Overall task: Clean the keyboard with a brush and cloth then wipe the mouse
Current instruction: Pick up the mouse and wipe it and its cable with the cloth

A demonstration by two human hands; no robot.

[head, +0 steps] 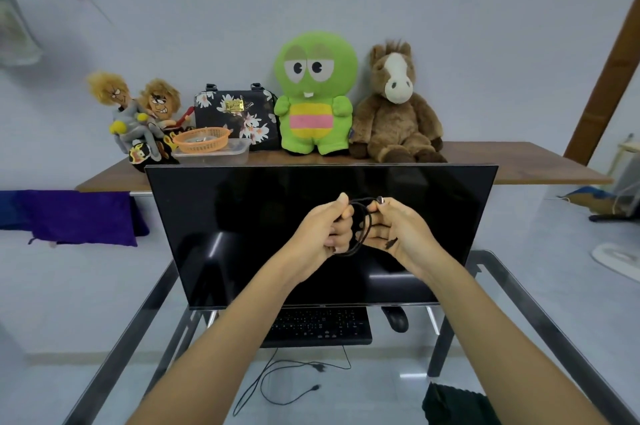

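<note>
A black keyboard (pixel 320 326) lies on the glass desk (pixel 540 306) just below the dark monitor (pixel 249 234). A black mouse (pixel 396 318) sits to its right, partly under the monitor's edge. Both my hands are raised in front of the screen. My left hand (pixel 323 234) and my right hand (pixel 398 230) each grip a side of a coiled black cable (pixel 362 230) held between them. No brush is in view. A dark cloth (pixel 453 405) lies at the desk's near right corner.
Behind the monitor a wooden shelf (pixel 519 164) carries a green plush, a brown horse plush, a floral bag, dolls and an orange basket (pixel 202 139) on a clear tub. Loose cables (pixel 277 383) lie on the floor under the glass. A purple cloth lies at left.
</note>
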